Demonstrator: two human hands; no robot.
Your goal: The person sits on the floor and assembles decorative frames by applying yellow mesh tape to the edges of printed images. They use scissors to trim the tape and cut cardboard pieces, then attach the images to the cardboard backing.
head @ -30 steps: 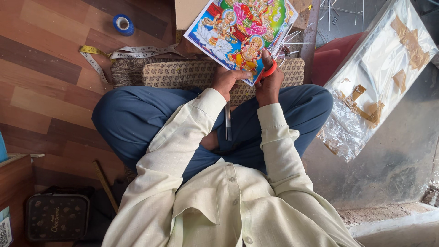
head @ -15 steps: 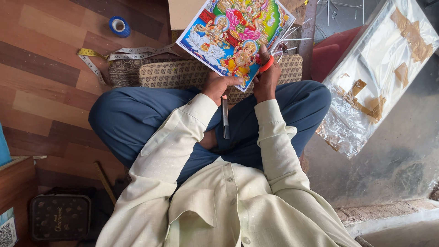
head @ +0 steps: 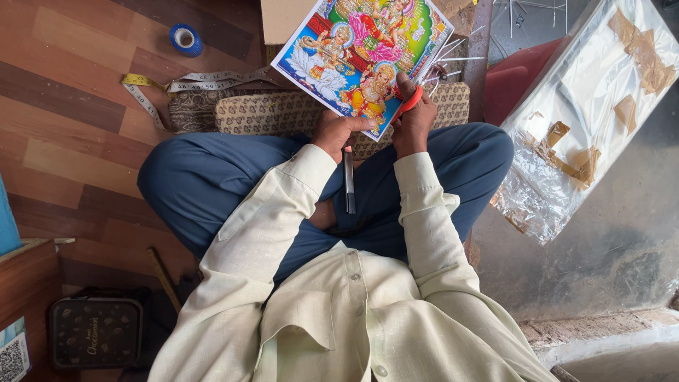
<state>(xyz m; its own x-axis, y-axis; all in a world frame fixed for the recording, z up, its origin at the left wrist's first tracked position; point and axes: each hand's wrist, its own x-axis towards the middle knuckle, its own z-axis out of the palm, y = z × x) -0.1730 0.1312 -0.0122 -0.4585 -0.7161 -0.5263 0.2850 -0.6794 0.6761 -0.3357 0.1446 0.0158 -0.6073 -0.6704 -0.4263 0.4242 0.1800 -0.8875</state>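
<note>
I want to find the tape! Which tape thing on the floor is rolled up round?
The blue tape roll, a small ring lying alone on the wooden floor. The yellow-and-white measuring tape lies unrolled in loose loops.

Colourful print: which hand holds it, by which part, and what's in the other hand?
Left hand pinches the colourful print at its bottom edge; right hand grips the red-handled scissors by their handles.

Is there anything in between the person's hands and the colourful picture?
Nothing visible. The left hand grips the colourful printed picture directly at its lower edge. The right hand holds red-handled scissors right at the same edge, beside it.
</note>
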